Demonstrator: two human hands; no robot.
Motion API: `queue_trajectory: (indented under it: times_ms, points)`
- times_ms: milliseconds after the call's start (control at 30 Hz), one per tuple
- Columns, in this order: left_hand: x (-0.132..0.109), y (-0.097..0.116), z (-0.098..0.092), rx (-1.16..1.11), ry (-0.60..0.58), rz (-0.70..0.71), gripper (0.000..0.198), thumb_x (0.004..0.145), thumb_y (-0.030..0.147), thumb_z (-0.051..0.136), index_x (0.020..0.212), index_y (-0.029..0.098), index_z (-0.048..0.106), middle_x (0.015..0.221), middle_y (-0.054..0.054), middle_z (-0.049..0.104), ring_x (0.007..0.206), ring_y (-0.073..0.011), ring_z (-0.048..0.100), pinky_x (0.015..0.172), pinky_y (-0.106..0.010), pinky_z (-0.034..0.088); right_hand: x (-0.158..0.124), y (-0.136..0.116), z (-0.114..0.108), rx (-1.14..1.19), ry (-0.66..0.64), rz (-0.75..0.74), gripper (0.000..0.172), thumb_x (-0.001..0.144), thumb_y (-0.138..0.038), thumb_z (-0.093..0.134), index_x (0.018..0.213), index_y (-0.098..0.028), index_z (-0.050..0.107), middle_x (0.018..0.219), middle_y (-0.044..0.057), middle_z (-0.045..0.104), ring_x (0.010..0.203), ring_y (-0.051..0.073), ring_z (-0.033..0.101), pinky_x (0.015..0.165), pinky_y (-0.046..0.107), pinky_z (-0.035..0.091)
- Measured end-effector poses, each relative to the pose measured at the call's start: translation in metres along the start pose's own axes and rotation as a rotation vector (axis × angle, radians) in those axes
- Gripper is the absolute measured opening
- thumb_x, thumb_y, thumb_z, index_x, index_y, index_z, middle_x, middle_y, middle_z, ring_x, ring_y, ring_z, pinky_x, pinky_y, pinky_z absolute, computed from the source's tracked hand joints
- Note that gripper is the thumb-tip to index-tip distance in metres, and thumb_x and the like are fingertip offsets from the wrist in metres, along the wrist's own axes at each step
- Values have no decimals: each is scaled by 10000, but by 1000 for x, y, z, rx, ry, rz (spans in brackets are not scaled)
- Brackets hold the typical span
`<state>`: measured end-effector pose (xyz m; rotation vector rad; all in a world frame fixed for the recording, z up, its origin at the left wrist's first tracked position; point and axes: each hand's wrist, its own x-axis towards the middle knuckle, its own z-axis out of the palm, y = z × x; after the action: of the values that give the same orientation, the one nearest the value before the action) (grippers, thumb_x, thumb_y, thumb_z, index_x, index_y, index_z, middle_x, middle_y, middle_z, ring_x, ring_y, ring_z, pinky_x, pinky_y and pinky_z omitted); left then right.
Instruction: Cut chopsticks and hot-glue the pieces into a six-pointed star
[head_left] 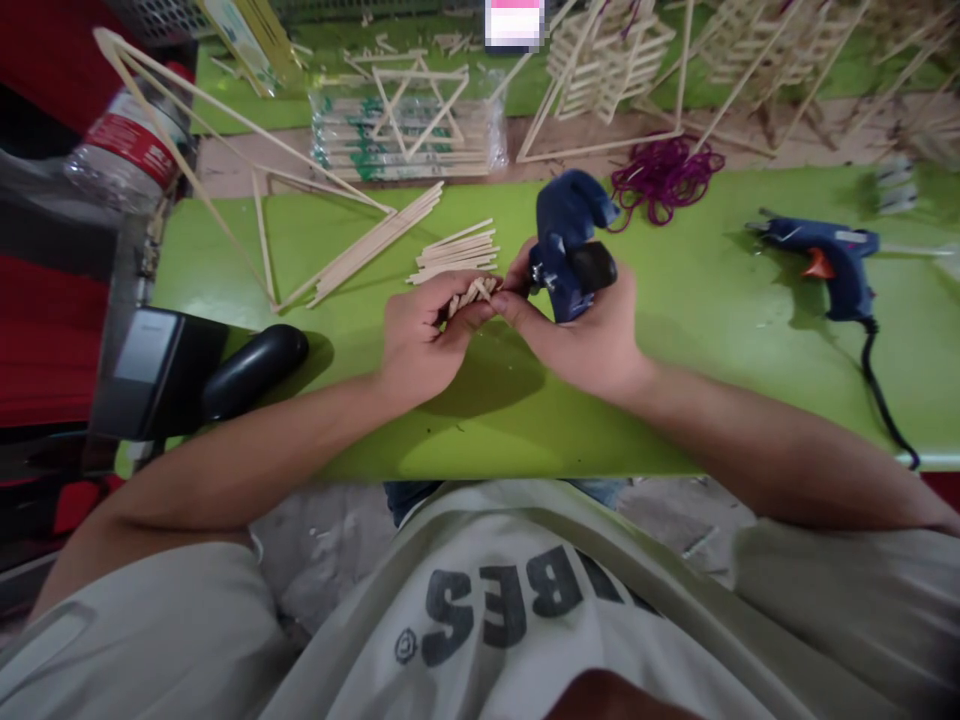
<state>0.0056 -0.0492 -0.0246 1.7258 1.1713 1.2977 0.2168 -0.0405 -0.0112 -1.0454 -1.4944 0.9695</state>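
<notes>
My left hand is closed round a small bundle of short wooden sticks, their pale ends showing above the fingers. In my right hand sits a dark blue tool with a curved, hooked end and a black part; its exact kind I cannot make out. The right thumb and fingertips also meet the bundle at its right end. Just beyond my left hand lies a pile of short wooden sticks. Longer wooden sticks lie side by side to the left of that pile.
A blue glue gun with its cord lies at right. Purple string is heaped behind my right hand. Stick frames, a plastic-wrapped stick pack and a large triangular stick frame stand farther back. A black device sits left.
</notes>
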Motion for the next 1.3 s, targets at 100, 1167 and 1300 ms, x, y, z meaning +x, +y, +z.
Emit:
queue_trajectory:
  times_ms: [100, 1167, 1300]
  points:
    - [2, -4, 0, -62, 14, 38, 505, 1106, 773, 919, 1135, 270, 890, 1061, -55, 887, 981, -257, 821, 881, -412, 667, 3, 2, -2, 1, -18, 18, 481, 920, -599, 1068, 1212, -344, 785, 1095, 44, 793, 1149, 337, 812, 1060, 560, 767]
    - [4, -15, -1, -296, -122, -177, 575, 1090, 798, 933, 1181, 237, 849, 1154, -87, 939, 1124, -306, 963, 1027, -500, 815, 53, 9, -73, -721, -219, -111, 514, 739, -383, 1004, 1173, -381, 728, 1124, 101, 802, 1075, 460, 738, 1017, 651, 593]
    - [3, -16, 1, -279, -82, -133, 531, 1121, 777, 907, 1208, 255, 853, 1147, -79, 927, 1127, -310, 956, 1052, -508, 795, 52, -1, -68, -843, -231, -86, 521, 700, -312, 926, 1179, -356, 723, 1133, 123, 821, 1070, 486, 754, 961, 659, 579]
